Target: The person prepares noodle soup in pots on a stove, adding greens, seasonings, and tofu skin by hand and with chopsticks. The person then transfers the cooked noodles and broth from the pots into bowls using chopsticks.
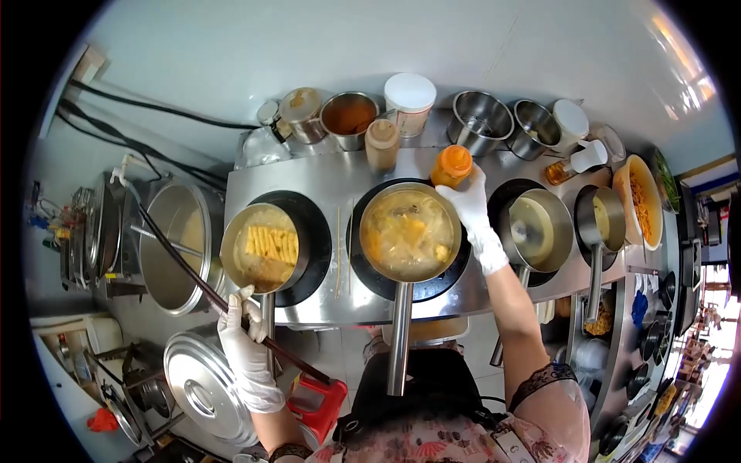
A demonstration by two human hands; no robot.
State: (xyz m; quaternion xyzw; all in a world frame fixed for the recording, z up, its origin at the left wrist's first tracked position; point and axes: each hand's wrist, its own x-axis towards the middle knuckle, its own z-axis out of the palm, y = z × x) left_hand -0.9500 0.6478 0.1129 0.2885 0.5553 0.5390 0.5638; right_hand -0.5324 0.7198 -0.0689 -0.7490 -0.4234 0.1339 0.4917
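Observation:
My left hand (242,332), in a white glove, has its fingers curled round a long dark rod (297,359) that slants from the big pot at left to above a red stool. Right beside that hand runs the handle of the left saucepan (230,245), which holds yellow, ridged strips in broth. My right hand (468,207), also gloved, grips a squeeze bottle with an orange top (451,165) behind the middle saucepan. Broth with yellow and orange pieces fills this middle saucepan (366,261). Its handle points toward my body, and neither hand holds it.
Two more saucepans with pale liquid, a larger one (566,239) and a smaller one (615,202), stand at right. Along the wall are steel pots (480,123), a white tub (410,92) and a brown-filled bottle (381,147). A stockpot (210,245), metal lid (185,386) and red stool (330,407) are at left.

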